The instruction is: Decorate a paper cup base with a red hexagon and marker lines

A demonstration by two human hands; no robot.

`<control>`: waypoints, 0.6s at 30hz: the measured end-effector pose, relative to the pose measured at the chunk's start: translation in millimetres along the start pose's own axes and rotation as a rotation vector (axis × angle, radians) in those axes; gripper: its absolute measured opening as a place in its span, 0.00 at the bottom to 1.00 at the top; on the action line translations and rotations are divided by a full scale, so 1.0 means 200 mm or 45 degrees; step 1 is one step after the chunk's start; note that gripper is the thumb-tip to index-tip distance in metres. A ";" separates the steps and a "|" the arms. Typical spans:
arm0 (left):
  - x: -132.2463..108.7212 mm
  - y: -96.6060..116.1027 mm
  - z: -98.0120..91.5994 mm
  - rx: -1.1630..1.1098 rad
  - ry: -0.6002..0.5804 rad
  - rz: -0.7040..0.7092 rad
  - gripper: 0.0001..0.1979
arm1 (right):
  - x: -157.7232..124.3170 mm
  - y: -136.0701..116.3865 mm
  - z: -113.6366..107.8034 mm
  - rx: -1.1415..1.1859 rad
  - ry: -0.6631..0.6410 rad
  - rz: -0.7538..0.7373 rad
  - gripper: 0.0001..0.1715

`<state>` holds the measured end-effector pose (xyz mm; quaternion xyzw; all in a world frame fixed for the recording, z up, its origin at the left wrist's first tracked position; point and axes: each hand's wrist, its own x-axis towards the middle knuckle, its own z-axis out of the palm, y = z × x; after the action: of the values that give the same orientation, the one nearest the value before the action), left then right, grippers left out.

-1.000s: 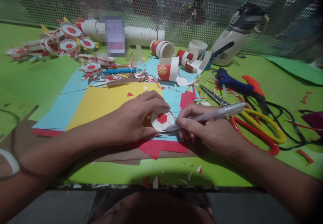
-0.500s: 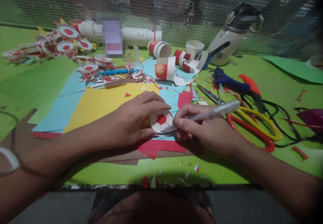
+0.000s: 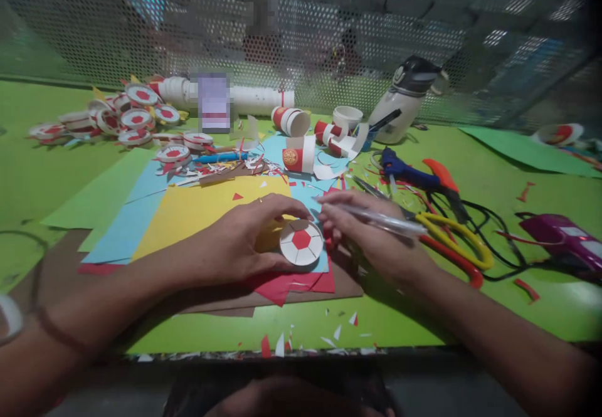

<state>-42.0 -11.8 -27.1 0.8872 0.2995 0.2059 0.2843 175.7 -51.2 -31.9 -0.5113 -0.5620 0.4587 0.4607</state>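
Paper disc [image 3: 301,241] | between left hand [image 3: 249,232], gripping its rim, and right hand [image 3: 371,241], clasping pen [image 3: 395,221]

Left hand [image 3: 249,235] holds red-centred disc [image 3: 301,242] near the bench's [image 3: 197,334] front edge; right hand [image 3: 374,239] holds clear pen [image 3: 385,218].

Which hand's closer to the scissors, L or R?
Right. The right hand, holding a pen, is just left of the scissors' handles. The left hand is farther left, with the round white piece in its grip.
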 end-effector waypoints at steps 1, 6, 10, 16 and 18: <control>0.00 0.01 0.00 -0.021 0.002 0.017 0.24 | 0.00 0.00 0.01 0.030 -0.064 0.032 0.13; 0.00 0.01 0.01 -0.101 -0.012 0.076 0.23 | -0.01 -0.01 0.04 0.238 -0.136 0.174 0.10; 0.00 -0.01 0.03 -0.101 0.094 0.160 0.22 | -0.02 0.00 0.05 0.361 -0.097 0.206 0.12; 0.00 -0.03 0.07 0.017 0.308 0.138 0.23 | -0.03 0.04 0.09 0.513 -0.133 0.187 0.15; -0.01 -0.03 0.07 0.032 0.303 0.121 0.25 | -0.03 0.03 0.10 0.486 -0.139 0.134 0.16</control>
<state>-38.3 -13.9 -41.2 0.8732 0.2911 0.3192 0.2257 158.2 -57.7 -41.8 -0.4176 -0.4616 0.6074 0.4935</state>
